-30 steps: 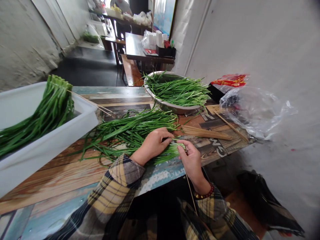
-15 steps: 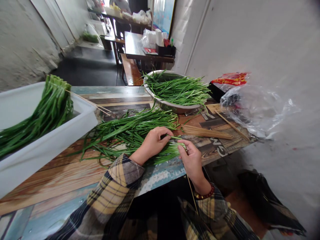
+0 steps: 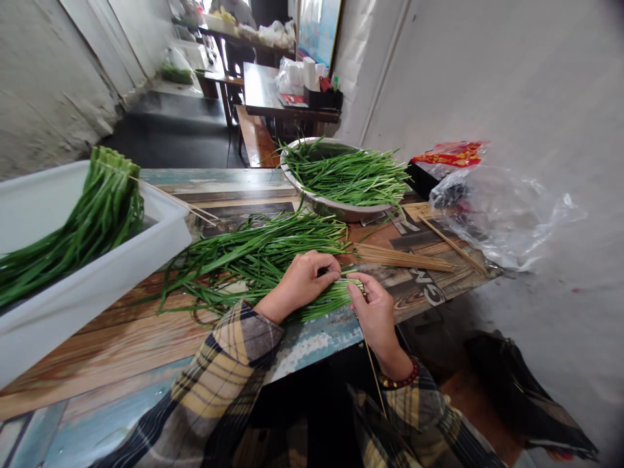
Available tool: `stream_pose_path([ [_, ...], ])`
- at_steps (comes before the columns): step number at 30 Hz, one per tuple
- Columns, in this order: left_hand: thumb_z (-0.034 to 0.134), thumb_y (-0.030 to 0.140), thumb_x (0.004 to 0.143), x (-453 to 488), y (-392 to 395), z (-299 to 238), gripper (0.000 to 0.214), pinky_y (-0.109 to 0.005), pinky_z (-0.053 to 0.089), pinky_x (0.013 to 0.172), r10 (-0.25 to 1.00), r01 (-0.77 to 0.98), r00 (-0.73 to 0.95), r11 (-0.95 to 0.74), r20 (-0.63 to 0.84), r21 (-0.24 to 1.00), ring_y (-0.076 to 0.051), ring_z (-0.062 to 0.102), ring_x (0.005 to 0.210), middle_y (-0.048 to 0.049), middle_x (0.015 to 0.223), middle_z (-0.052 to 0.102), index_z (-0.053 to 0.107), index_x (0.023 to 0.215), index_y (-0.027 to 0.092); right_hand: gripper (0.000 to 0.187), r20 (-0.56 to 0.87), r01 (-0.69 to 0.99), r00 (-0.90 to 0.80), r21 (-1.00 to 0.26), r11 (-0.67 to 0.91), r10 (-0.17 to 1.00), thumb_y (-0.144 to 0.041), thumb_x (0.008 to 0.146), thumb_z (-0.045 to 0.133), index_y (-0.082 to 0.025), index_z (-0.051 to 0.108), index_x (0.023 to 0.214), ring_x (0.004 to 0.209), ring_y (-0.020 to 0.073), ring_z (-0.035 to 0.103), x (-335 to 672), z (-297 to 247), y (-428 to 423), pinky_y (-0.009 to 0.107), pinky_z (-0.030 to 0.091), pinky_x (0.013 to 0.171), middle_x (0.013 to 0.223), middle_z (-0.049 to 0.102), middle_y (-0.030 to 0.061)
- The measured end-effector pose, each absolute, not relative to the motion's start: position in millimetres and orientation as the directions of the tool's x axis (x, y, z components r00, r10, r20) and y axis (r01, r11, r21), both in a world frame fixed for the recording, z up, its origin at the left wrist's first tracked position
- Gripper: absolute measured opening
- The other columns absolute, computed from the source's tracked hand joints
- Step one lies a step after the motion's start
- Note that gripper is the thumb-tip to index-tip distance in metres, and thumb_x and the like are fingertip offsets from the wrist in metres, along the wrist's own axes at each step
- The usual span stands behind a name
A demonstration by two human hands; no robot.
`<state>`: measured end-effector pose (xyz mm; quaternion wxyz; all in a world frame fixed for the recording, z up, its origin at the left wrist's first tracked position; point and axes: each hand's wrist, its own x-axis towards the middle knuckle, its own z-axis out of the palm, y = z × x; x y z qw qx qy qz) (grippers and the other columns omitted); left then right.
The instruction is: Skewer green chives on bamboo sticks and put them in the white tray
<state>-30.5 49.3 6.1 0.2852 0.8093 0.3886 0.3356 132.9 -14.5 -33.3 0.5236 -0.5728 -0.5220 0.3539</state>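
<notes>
My left hand [image 3: 309, 279] has its thumb and fingers pinched on a garlic chive stalk, its tip close to my right fingertips. My right hand [image 3: 376, 316] grips a thin bamboo skewer [image 3: 374, 377] by its upper part; the lower end hangs past the table edge. White stem ends of a row of chives [image 3: 336, 300] lie at my right fingertips, seemingly threaded on that skewer, though its tip is hidden. Loose chives [image 3: 258, 244] spread over the table beyond and left of my hands.
A metal bowl [image 3: 288, 170] heaped with chives stands behind. At left, a white tub [image 3: 112, 276] holds skewered chives [image 3: 110, 208]. Bare skewers [image 3: 402, 256] lie right of my hands, near a clear plastic bag [image 3: 507, 214] by the wall. The table [image 3: 97, 325] ends just before me.
My left hand has shifted slightly right, bringing the chive stalk up to my right fingertips. My right hand has barely moved.
</notes>
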Motion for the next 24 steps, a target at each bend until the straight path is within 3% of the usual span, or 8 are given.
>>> stream_pose_path([
  [4,0.059,0.018,0.082,-29.8,49.6,3.7,0.014,-0.026,0.046,0.075,0.825,0.426,0.463,-0.529,0.325,0.734,-0.015,0.062,0.079,-0.0020,0.082,0.072,0.073,0.086,0.019,0.025,0.137,0.223,0.205,-0.971,0.090,0.969,-0.037,0.085,0.059,-0.018,0.066,0.100,0.049,0.0089,0.052,132.6,-31.3,-14.9,0.021,0.046,0.048,0.078,0.064,0.0010],
  [24,0.060,0.013,0.080,-30.0,49.6,4.7,0.012,-0.026,0.046,0.076,0.815,0.377,0.458,-0.540,0.356,0.752,-0.015,0.062,0.080,-0.0022,0.082,0.072,0.071,0.081,0.017,0.025,0.129,0.225,0.183,-0.970,0.086,0.975,-0.036,0.085,0.059,-0.017,0.068,0.100,0.047,0.0093,0.052,132.5,-29.0,-15.9,0.021,0.043,0.047,0.073,0.065,0.0004],
])
